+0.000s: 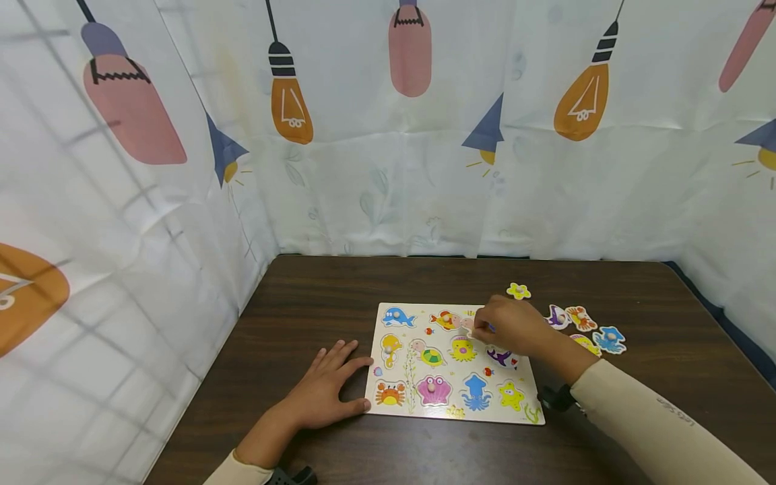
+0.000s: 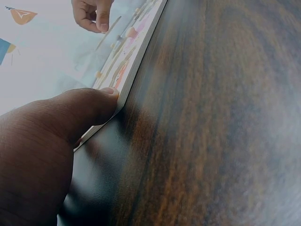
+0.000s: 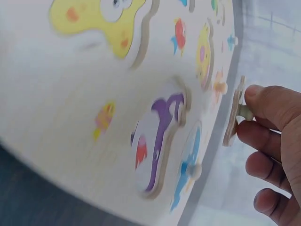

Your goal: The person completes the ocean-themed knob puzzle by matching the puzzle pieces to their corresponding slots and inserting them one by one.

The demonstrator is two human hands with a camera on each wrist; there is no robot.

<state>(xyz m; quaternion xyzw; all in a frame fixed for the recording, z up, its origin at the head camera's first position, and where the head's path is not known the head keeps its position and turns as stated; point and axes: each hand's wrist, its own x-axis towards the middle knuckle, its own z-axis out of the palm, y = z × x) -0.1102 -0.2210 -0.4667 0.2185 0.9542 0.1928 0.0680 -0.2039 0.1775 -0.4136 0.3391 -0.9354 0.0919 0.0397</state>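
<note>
A wooden sea-animal puzzle board [image 1: 412, 411] lies flat on the dark table. My left hand [image 1: 330, 387] rests at its left side with fingers spread on the tabletop, and the thumb [image 2: 101, 106] touches the board's edge. Over the upper right of the board, my right hand [image 1: 509, 327] pinches a thin wooden puzzle piece [image 3: 233, 117] by its small knob, between thumb and forefinger. That piece stands edge-on to the right wrist camera, so its picture is hidden. Below the right hand lies the purple shark recess [image 3: 157, 141].
To the right of the board lie several loose pieces, among them a crab [image 1: 580, 318], a blue octopus [image 1: 609, 339] and a purple shark [image 1: 557, 317]. A yellow flower-shaped piece [image 1: 518, 291] lies behind the right hand. A printed curtain [image 1: 388, 168] hangs behind the table.
</note>
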